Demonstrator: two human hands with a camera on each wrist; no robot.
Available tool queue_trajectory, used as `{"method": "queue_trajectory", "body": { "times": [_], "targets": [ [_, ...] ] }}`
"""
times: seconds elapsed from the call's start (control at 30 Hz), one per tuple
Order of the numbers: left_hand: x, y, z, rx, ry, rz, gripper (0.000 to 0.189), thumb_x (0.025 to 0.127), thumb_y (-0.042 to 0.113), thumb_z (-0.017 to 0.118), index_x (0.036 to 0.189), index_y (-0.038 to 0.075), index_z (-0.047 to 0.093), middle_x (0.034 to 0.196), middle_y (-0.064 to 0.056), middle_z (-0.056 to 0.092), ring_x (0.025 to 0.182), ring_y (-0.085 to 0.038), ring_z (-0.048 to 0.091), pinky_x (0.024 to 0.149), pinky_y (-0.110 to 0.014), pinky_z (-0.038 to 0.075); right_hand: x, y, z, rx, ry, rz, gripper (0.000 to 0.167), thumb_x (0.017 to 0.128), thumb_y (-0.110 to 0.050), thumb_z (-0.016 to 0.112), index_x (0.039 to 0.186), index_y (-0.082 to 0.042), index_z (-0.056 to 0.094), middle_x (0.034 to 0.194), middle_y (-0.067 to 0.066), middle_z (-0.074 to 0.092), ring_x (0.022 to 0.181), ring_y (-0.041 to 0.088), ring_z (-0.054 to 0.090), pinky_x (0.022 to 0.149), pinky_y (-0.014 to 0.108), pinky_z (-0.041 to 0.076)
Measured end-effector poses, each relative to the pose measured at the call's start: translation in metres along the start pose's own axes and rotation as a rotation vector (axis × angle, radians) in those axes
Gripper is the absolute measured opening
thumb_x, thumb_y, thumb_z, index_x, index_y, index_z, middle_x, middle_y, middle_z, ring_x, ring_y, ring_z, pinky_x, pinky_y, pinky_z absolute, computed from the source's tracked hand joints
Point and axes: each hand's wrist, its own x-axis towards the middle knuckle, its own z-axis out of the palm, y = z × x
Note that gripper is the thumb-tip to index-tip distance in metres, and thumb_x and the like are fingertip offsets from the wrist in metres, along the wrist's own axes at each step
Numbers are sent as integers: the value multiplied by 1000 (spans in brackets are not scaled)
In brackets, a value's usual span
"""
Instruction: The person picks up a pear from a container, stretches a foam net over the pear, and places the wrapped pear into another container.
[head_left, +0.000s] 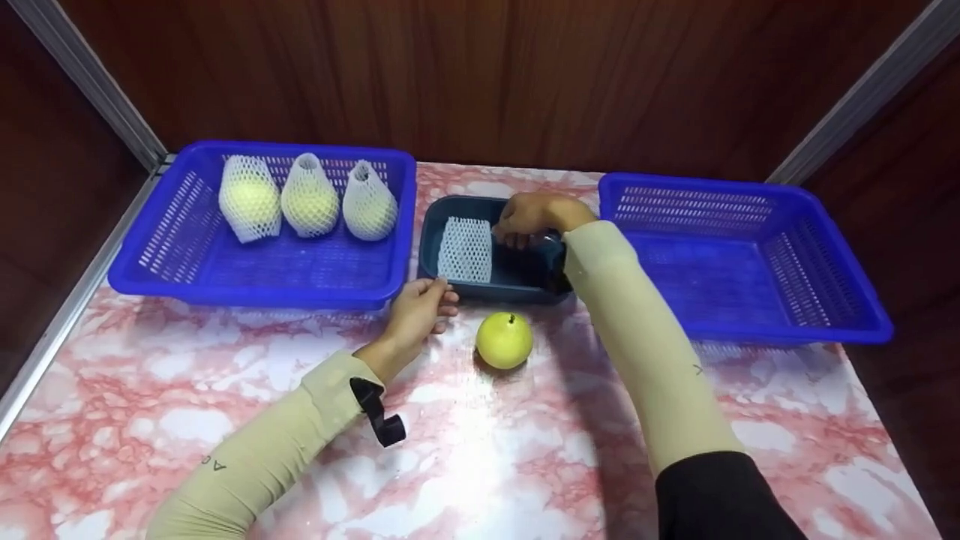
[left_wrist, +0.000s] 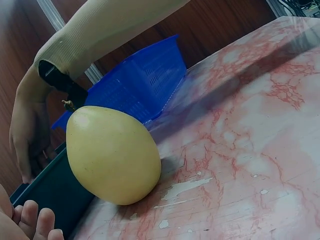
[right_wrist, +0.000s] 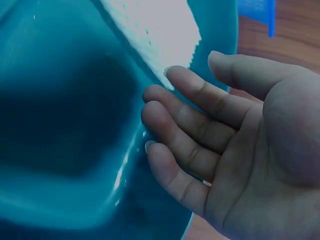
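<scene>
A teal tray (head_left: 510,291) stands mid-table with a white foam fruit net (head_left: 465,251) lying flat in its left part. My right hand (head_left: 529,217) reaches down into the tray. In the right wrist view the right hand's (right_wrist: 215,125) index fingertip is at the edge of the net (right_wrist: 160,30), while the thumb stands apart. At the tray's front left corner is my left hand (head_left: 420,311), thumb by the rim and fingers loosely bent. A bare yellow pear (head_left: 504,340) with a short stem sits before the tray; it fills the middle of the left wrist view.
On the left, a blue basket (head_left: 262,294) holds three pears in foam nets (head_left: 309,199). Another blue basket (head_left: 750,330) stands at the right, beyond my right forearm. Dark wood panels (head_left: 495,82) enclose the red-and-white marbled table (head_left: 450,465).
</scene>
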Motion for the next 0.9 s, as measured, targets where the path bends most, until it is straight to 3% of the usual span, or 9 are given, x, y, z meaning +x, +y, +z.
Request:
{"method": "queue_trajectory", "body": {
  "times": [0.23, 0.43, 0.6, 0.9],
  "targets": [
    [0, 0, 0, 11, -3, 10, 24, 109, 16, 47, 108, -3, 61, 88, -4, 64, 66, -10, 59, 45, -17, 39, 7, -8, 12, -44, 15, 80, 42, 105, -36, 52, 115, 0, 71, 106, 13, 70, 90, 21, 63, 83, 35, 56],
    [0, 0, 0, 44, 2, 14, 25, 108, 17, 48, 108, -3, 62, 88, -3, 65, 67, -10, 60, 46, -17, 39, 14, -10, 21, 23, -3, 160, 46, 105, -42, 52, 115, -1, 69, 101, 11, 66, 87, 20, 61, 81, 33, 56],
    [0, 0, 0, 45, -3, 15, 25, 109, 17, 47, 107, -3, 62, 87, -3, 64, 67, -10, 60, 46, -18, 39, 18, -12, 24, 32, -24, 163, 47, 104, -45, 53, 113, -1, 69, 98, 9, 65, 86, 18, 60, 83, 33, 56],
    [0, 0, 0, 18, -12, 8, 22, 109, 16, 47, 105, -2, 60, 86, -4, 63, 66, -11, 59, 46, -18, 38, 22, -21, 26, 46, -33, 140, 39, 101, -43, 61, 95, -5, 67, 86, 5, 62, 76, 15, 56, 63, 24, 51]
  ]
}}
